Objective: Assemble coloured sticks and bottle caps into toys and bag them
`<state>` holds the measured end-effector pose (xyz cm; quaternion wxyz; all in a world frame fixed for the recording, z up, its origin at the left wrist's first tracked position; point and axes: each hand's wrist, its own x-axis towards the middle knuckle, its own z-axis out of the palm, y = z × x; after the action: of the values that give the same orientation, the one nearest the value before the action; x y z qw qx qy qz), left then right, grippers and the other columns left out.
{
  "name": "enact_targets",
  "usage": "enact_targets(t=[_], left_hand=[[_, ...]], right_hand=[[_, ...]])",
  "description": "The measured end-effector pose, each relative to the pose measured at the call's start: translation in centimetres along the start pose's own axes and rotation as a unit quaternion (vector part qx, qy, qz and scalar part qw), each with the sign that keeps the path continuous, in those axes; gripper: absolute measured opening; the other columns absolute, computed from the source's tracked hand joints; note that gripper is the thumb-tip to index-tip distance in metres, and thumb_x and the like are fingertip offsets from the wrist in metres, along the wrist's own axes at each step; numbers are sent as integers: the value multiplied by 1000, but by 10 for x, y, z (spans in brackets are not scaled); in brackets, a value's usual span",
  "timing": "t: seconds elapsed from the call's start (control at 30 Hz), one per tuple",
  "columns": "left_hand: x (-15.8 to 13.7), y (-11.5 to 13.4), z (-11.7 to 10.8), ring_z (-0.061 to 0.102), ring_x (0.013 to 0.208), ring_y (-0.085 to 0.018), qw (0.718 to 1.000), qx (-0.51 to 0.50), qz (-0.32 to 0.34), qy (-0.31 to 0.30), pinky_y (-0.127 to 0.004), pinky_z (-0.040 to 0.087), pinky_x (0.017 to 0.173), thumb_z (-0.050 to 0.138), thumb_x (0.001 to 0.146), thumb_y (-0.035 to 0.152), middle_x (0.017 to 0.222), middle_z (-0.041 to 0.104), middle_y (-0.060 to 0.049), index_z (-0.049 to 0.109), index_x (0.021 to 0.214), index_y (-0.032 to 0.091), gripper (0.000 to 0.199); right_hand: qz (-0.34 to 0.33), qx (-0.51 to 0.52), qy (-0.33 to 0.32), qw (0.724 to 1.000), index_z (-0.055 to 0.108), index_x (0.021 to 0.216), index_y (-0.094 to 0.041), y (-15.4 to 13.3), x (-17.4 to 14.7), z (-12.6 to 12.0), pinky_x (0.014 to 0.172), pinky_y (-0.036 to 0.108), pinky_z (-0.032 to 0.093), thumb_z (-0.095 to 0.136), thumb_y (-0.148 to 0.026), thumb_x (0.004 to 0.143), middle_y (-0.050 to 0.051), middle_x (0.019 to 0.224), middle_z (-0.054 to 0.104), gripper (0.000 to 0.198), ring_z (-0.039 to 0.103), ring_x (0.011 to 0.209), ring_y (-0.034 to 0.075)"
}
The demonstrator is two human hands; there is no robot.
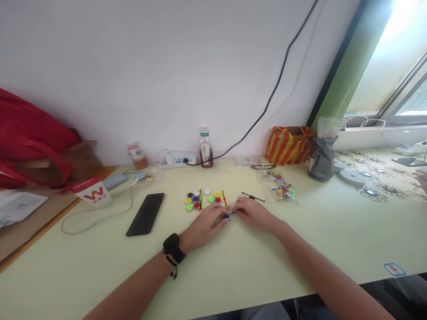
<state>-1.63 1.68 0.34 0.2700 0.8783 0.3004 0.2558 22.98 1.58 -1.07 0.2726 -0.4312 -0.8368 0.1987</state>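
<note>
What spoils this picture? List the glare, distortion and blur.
Head view: the window at top right is blown out to white glare; the wide lens bends the desk edge and tilts the walls; the small blue piece between the left hand and right hand is too small and soft to identify.

Head-worn view, down over table (100, 275)

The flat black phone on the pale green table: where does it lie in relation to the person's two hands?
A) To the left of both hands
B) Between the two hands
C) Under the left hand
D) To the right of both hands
A: the flat black phone lies on the pale green table left of the left hand and the right hand, touching neither.
</note>
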Motion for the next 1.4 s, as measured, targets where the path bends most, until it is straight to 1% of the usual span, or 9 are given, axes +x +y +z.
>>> enact_targets(t=[0.17,0.33,0.43,0.63,0.73,0.9,1.1,1.3,1.4], left_hand=[[0,-1,0,57,127,-25,998,-21,-4,57,-44,45,111,59,101,32,132,67,-6,65,119,26,20],[2,-3,-2,68,87,-19,986,-88,-57,133,-34,56,83,72,92,35,98,73,-4,66,100,21,18],[5,-7,0,68,79,-17,966,-177,-87,170,-29,57,73,78,86,35,95,73,-5,66,96,18,24],[7,-15,3,73,87,-19,931,-279,-124,201,-34,60,83,85,78,34,101,76,-9,71,104,17,34],[7,-14,2,73,87,-20,923,-302,-128,200,-35,61,84,87,75,33,102,76,-9,70,107,17,39],[6,-9,2,72,87,-19,923,-316,-138,172,-35,62,85,88,75,33,107,75,-11,72,108,17,40],[5,-8,4,71,86,-19,924,-327,-141,143,-35,61,84,88,76,35,102,75,-10,73,111,16,43],[4,-6,7,72,96,-22,931,-323,-116,124,-38,60,91,82,84,40,110,76,-12,73,116,16,41],[2,-2,6,72,99,-23,940,-307,-93,114,-40,60,93,84,82,38,113,75,-12,72,118,17,44]], right_hand=[[-3,3,-20,1000,67,92,-21,-1,-1,-4,76,30,47,54,-7,91,4,95,66,19,62,85,18],[29,4,-16,999,62,89,-20,-2,-2,-5,75,30,46,53,-9,92,5,95,64,15,60,83,18],[36,3,-19,999,60,87,-20,-5,-4,-8,73,29,44,52,-9,92,3,93,63,15,58,82,17],[76,81,-7,994,56,93,-22,-11,-6,-10,60,27,36,49,-19,96,-2,76,57,8,48,65,14],[79,152,15,985,60,105,-22,-13,-2,-10,59,27,39,51,-27,98,-1,81,59,13,49,65,14],[100,271,32,957,66,89,-19,-17,2,-10,59,27,44,64,-44,94,0,76,59,25,52,64,13],[134,350,38,926,72,97,-20,-24,2,-5,45,25,40,78,-54,83,-2,68,60,38,49,49,11],[75,340,78,934,72,71,-20,-36,3,-7,65,30,53,68,-60,90,6,79,67,45,62,70,16],[78,348,81,931,73,73,-20,-38,3,-9,65,30,53,73,-58,87,4,77,66,41,60,68,15]])
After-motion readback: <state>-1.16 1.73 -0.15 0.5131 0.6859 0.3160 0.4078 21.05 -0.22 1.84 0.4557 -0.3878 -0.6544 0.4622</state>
